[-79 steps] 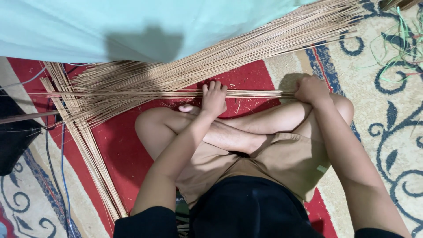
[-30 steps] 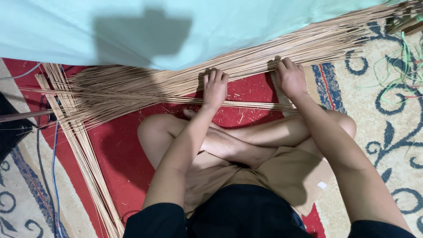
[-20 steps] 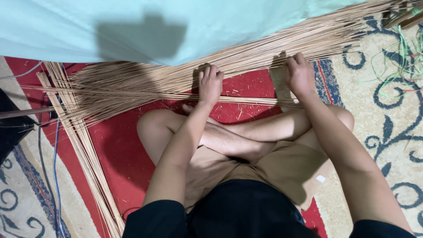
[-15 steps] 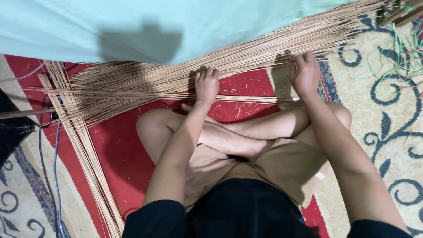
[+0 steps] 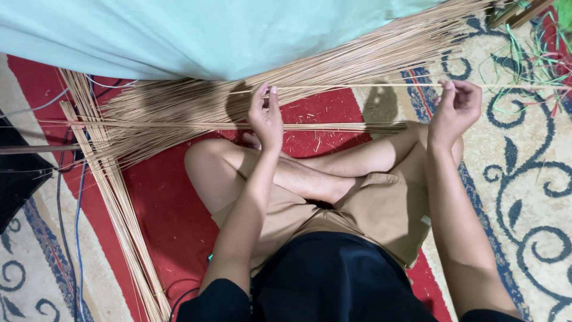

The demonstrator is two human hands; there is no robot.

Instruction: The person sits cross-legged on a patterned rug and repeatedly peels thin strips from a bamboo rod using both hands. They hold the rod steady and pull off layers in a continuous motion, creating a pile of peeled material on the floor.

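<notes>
- Head view, centre frame: left hand [image 5: 266, 116], fingertips pinched on a single thin reed [image 5: 357, 87].
- Upper right: right hand [image 5: 456, 107], fingers curled, pinching the same reed, which is stretched level between both hands.
- Upper frame: fanned reed bundle [image 5: 333, 62], partly under a pale green cloth [image 5: 208, 36].
- Left edge: second reed bundle [image 5: 119, 203] lying on the red carpet [image 5: 167, 214].

Black top, tan shorts, bare arms
</notes>
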